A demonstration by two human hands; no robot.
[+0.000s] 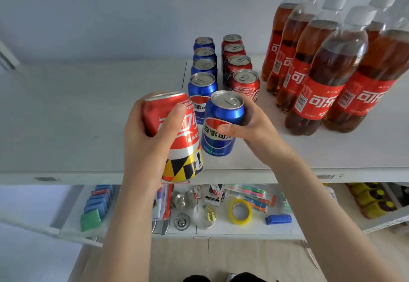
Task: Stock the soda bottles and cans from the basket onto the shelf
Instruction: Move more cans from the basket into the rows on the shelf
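Blue can: being held upright before the blue row, fingers of the right hand wrapping it.
Red can: tilting over the shelf front edge, fingers of the left hand gripping it.
Open room: shelf surface showing white leftward of the cans.

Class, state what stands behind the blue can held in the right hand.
A row of four blue cans and a row of four red cans stand behind the held blue can. It partly covers the nearest two; the right hand hides its far side.
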